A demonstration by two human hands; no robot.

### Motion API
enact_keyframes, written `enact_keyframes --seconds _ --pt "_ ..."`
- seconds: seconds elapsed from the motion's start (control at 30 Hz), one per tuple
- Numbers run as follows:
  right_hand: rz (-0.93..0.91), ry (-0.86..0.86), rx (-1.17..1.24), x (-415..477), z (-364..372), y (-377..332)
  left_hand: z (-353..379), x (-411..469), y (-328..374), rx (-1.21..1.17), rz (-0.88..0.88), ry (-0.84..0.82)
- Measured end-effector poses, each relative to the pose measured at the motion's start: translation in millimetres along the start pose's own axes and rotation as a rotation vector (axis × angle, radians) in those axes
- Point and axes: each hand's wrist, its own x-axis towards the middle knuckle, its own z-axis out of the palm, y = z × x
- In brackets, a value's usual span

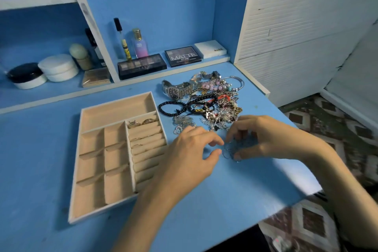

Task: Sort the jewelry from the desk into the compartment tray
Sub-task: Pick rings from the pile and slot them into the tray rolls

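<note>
A beige compartment tray (81,172) lies on the blue desk at the left. Several rings (143,124) sit in its ring-roll section; the other compartments hold nothing. A pile of jewelry (212,102) lies to the right of the tray, with a silver watch (177,90) and a black bead bracelet (171,108) at its left side. In front of the pile, my left hand (192,155) and my right hand (263,139) meet over thin silver hoops (230,152). The fingertips of both hands pinch the hoops just above the desk.
Makeup palettes (142,65), perfume bottles (139,44) and a white box (210,48) stand on the ledge behind the pile. Cream jars (58,67) fill the left shelf. The desk's right edge drops to a patterned floor (331,120).
</note>
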Motion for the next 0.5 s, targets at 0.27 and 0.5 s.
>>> enact_keyframes --seconds 0.27,0.5 --pt "0.001 0.053 0.010 4.9 3.9 1.2 -3.8 -1.6 -1.1 -0.001 -0.030 0.012" --pt "0.036 0.097 -0.017 8.1 5.8 0.9 -5.5 -0.1 0.4 -0.004 -0.030 0.004"
